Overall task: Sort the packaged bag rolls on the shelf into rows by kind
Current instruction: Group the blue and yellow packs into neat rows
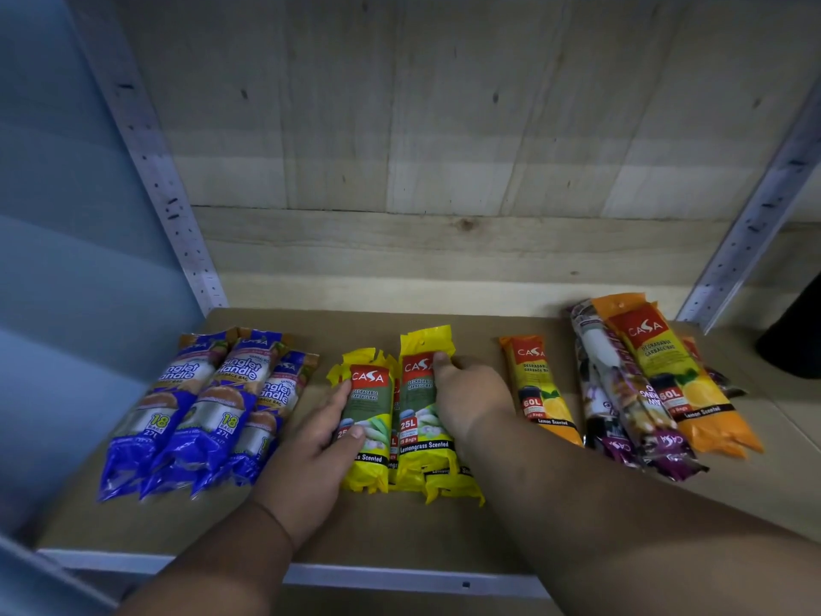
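Three blue bag rolls point(209, 411) lie side by side at the shelf's left. In the middle sit several yellow lemongrass rolls. My left hand point(317, 442) grips the left yellow roll point(371, 393), thumb on its front. My right hand point(466, 393) presses on the right side of the taller yellow roll point(420, 402), with more yellow rolls partly hidden under it. A single orange roll point(540, 384) lies to the right. Further right, purple rolls point(622, 406) and a bigger orange roll point(675, 375) are piled together.
The brown shelf board point(400, 526) has a metal front edge point(400, 577). Perforated metal uprights point(173, 206) stand at both back corners before a wooden back panel point(444, 148). A dark object point(795, 335) stands at the far right.
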